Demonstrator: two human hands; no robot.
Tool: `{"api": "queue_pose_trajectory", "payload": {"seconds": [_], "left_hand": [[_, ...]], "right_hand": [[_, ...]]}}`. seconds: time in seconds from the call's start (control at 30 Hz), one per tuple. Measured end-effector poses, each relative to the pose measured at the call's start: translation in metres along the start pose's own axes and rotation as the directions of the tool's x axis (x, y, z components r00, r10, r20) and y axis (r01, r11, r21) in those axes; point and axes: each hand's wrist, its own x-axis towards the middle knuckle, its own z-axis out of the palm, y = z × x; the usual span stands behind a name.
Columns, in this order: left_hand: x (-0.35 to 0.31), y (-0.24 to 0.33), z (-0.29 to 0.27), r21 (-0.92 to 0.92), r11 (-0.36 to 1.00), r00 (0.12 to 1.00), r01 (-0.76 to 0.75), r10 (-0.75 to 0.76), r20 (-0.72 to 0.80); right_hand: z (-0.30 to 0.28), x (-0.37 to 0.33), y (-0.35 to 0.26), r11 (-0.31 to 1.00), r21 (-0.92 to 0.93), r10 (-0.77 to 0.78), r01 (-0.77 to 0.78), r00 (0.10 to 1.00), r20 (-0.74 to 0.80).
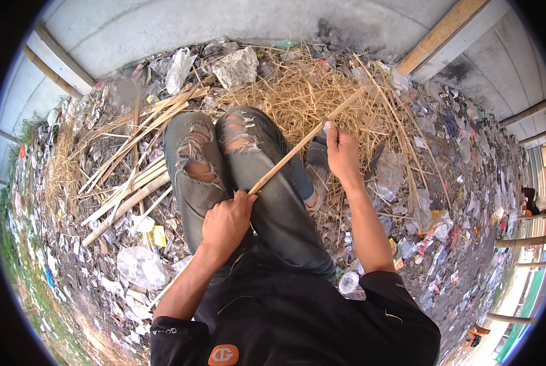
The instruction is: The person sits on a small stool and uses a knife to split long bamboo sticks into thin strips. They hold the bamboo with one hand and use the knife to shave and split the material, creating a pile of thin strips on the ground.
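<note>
A long, pale bamboo stick [291, 155] slants across my knees, its far end up to the right over the straw. My left hand [227, 222] is closed round its near end, above my thigh. Further up the stick, my right hand [345, 155] is closed, thumb pointing up along it. A bit of blue and a small dark edge show where the thumb meets the stick; what this hand holds is mostly hidden. Just right of that hand lies a dark, blade-like shape [375, 157], and I cannot tell whether it is joined to anything.
Split bamboo strips [132, 137] and a thicker pole [126, 208] lie left of my knees. Dry straw [297, 91] covers the ground ahead, with a pale rock [236, 67] beside it. Scattered plastic litter [141, 267] surrounds me. A grey panel wall [224, 21] stands beyond.
</note>
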Motion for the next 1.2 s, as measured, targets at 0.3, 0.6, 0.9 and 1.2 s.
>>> {"api": "queue_pose_trajectory", "payload": {"seconds": [0.3, 0.6, 0.9, 1.2], "left_hand": [[0.000, 0.000, 0.001, 0.040, 0.999, 0.999, 0.030, -0.031, 0.032], [0.011, 0.003, -0.006, -0.088, 0.991, 0.990, 0.098, -0.088, 0.110], [0.005, 0.005, -0.002, -0.041, 0.997, 0.997, 0.071, -0.069, 0.034], [0.005, 0.006, 0.004, -0.064, 0.992, 0.993, 0.112, -0.109, 0.050]], "right_hand": [[0.017, -0.011, 0.010, 0.995, 0.061, 0.072, -0.076, 0.995, 0.070], [0.033, -0.076, -0.058, 0.982, 0.169, 0.024, -0.086, 0.942, 0.335], [-0.022, 0.018, -0.027, 0.967, -0.211, 0.138, -0.146, 0.989, -0.049], [-0.002, 0.001, -0.002, 0.982, -0.070, 0.182, -0.175, 0.976, 0.123]]}}
